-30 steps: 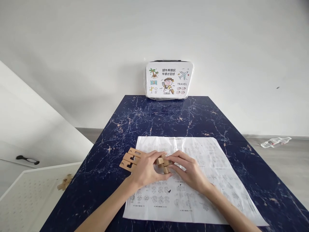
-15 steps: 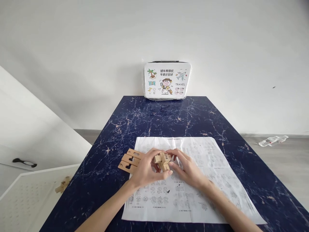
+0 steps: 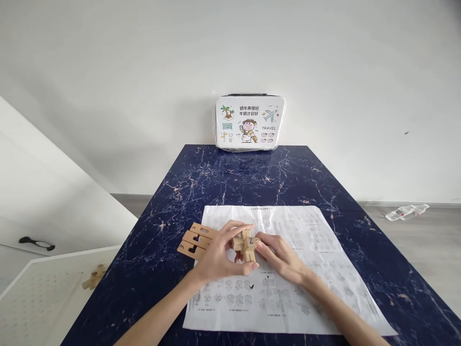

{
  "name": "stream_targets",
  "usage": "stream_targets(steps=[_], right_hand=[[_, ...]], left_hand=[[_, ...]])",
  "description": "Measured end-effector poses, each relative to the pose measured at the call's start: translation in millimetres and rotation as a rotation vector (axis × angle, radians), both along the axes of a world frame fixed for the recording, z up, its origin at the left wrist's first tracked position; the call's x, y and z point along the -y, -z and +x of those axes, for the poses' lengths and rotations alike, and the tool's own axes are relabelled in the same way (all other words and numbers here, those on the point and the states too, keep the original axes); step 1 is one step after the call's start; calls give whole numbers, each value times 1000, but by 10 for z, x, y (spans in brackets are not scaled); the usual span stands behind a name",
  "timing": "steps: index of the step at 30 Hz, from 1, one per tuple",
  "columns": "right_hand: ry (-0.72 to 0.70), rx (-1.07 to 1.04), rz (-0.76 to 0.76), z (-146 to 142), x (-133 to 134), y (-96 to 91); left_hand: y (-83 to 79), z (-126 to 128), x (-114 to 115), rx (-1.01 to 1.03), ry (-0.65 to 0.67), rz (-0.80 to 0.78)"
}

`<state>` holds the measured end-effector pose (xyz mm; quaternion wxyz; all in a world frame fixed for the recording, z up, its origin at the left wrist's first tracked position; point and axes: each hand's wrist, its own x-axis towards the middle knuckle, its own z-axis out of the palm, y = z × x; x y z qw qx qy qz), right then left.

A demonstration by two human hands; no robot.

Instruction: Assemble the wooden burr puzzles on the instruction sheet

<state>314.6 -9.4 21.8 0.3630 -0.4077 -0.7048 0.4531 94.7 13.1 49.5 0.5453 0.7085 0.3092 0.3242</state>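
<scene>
A small cross-shaped wooden puzzle (image 3: 245, 244), made of interlocked notched bars, is held just above a printed instruction sheet (image 3: 306, 250) on the dark blue marble table (image 3: 223, 178). My left hand (image 3: 218, 254) grips its left side, thumb underneath and fingers curled over the top. My right hand (image 3: 279, 254) pinches its right side. A bar end facing me bears a handwritten mark. Three loose notched wooden bars (image 3: 194, 239) lie side by side on the table just left of my left hand.
A white illustrated case (image 3: 250, 122) stands against the wall at the table's far edge. A white pegboard-like tray (image 3: 43, 298) with a wooden piece (image 3: 94, 278) sits low at the left. A plastic bottle (image 3: 406, 211) lies on the floor at the right.
The puzzle has been turned in my hands, so its cross shape and a marked bar end now face me. My right fingers have slid from over the top to its right side.
</scene>
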Motion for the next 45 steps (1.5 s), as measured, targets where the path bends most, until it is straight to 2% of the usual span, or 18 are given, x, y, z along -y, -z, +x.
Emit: stream_targets(steps=[6, 11, 13, 17, 20, 23, 26, 29, 32, 36, 40, 43, 45], right_hand=[[-187, -298, -352, -8, 9, 52], [-197, -381, -446, -25, -5, 99], [-125, -461, -497, -25, -35, 101], [153, -745, -528, 41, -148, 90], [332, -865, -398, 131, -236, 87], [402, -899, -281, 197, -284, 91], [427, -908, -259, 214, -280, 81], [403, -875, -302, 185, -231, 48], [237, -710, -334, 115, -163, 25], [72, -412, -297, 11, -111, 31], [41, -217, -235, -27, -110, 47], [52, -219, -226, -22, -118, 60], [52, -233, -222, -17, -124, 69]], left_hand=[[40, -24, 23, -18, 9, 127], [57, -21, 22, -48, 9, 150], [74, -7, 13, -38, -30, 150], [87, 24, -8, -39, -230, 244], [73, 37, -21, -73, -302, 299], [67, 41, -22, -106, -304, 315], [69, 44, -16, -144, -297, 329], [57, 43, -13, -178, -280, 349], [41, 36, -20, -202, -252, 377], [72, 15, -20, -233, -168, 427], [132, -3, 4, -348, -43, 555], [101, -35, -28, -455, 5, 701], [39, -99, -92, -493, 2, 744]])
